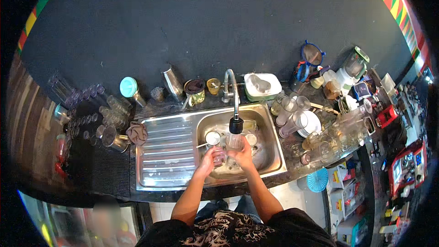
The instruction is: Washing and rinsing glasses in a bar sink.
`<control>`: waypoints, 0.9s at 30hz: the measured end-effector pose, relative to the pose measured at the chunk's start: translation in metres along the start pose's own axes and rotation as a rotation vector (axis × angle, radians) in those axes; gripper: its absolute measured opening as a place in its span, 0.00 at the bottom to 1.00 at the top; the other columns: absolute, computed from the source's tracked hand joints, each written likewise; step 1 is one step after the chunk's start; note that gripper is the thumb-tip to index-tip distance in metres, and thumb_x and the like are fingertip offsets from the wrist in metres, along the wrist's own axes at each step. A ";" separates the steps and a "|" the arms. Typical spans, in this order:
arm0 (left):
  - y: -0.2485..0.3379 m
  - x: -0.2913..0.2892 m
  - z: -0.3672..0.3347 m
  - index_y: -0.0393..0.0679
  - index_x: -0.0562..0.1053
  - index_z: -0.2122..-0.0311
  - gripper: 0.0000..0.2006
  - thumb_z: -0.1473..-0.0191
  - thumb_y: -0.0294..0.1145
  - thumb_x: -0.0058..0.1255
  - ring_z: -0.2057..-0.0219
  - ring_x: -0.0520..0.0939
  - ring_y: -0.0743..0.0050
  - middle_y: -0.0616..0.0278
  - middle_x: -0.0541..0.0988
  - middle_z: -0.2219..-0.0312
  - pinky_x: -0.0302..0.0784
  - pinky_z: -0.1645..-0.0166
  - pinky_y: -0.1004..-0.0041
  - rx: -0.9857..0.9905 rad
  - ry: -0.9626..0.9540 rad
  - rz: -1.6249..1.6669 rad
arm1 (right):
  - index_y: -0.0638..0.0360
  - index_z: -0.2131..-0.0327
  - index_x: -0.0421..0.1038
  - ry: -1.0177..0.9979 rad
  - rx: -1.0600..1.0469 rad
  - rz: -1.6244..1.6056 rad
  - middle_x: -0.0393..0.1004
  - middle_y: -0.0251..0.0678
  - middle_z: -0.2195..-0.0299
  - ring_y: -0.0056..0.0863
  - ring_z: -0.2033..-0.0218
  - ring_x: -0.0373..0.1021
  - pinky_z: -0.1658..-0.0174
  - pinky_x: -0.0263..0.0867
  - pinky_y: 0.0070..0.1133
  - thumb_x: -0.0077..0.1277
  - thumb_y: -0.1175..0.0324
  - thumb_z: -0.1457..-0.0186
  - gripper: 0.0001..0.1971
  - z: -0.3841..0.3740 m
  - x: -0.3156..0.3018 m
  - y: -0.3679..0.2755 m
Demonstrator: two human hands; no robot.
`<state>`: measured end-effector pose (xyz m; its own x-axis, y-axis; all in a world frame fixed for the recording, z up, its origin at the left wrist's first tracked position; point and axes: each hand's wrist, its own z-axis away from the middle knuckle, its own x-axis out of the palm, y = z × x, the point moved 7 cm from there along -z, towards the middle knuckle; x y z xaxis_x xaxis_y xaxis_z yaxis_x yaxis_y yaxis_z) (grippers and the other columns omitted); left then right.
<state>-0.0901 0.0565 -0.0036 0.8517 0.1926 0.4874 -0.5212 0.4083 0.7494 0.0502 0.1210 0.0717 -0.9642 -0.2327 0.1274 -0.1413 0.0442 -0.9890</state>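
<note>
Both of my hands are over the steel sink [276, 160]. My left hand [208, 161] is closed round a small glass with a pinkish tint [220, 157]. A clear drinking glass [235, 142] is in my right hand [243, 155], directly below the black spray head of the faucet [236, 126]. The two glasses are close together; whether they touch I cannot tell. Behind my left hand, a white cup [212, 137] sits in the basin with a spoon-like handle beside it. Another light round cup [251, 139] lies right of the clear glass.
The ribbed drainboard [167, 151] is left of the basin, with a crumpled brown cloth [136, 133] at its corner. Several glasses [297, 121] and stacked white plates [311, 123] crowd the right counter. Behind the sink stand a steel shaker [172, 82] and a white-green tub [263, 87].
</note>
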 end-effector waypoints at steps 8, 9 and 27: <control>0.013 0.013 0.002 0.46 0.66 0.50 0.25 0.44 0.54 0.37 0.57 0.73 0.71 0.61 0.73 0.56 0.68 0.55 0.68 0.038 0.040 0.051 | 0.64 0.53 0.60 0.033 0.003 0.068 0.71 0.36 0.64 0.25 0.65 0.71 0.63 0.69 0.22 0.57 0.82 0.65 0.30 -0.007 -0.010 0.028; 0.016 0.017 0.002 0.46 0.66 0.49 0.25 0.44 0.54 0.36 0.57 0.72 0.71 0.62 0.73 0.55 0.68 0.55 0.68 0.068 0.020 0.071 | 0.64 0.53 0.60 0.091 0.125 -0.028 0.72 0.36 0.63 0.25 0.66 0.71 0.62 0.69 0.22 0.57 0.81 0.64 0.29 -0.006 -0.015 0.037; -0.027 0.017 -0.018 0.43 0.70 0.58 0.20 0.51 0.46 0.49 0.65 0.75 0.56 0.57 0.75 0.68 0.72 0.60 0.62 -0.075 0.346 0.522 | 0.58 0.72 0.65 -0.126 0.968 -0.653 0.67 0.36 0.79 0.29 0.78 0.65 0.73 0.65 0.26 0.37 0.63 0.45 0.11 0.012 -0.014 0.083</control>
<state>-0.0603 0.0650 -0.0234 0.4610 0.6556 0.5981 -0.8784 0.2415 0.4124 0.0546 0.1162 -0.0128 -0.7351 -0.0348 0.6770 -0.3188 -0.8636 -0.3906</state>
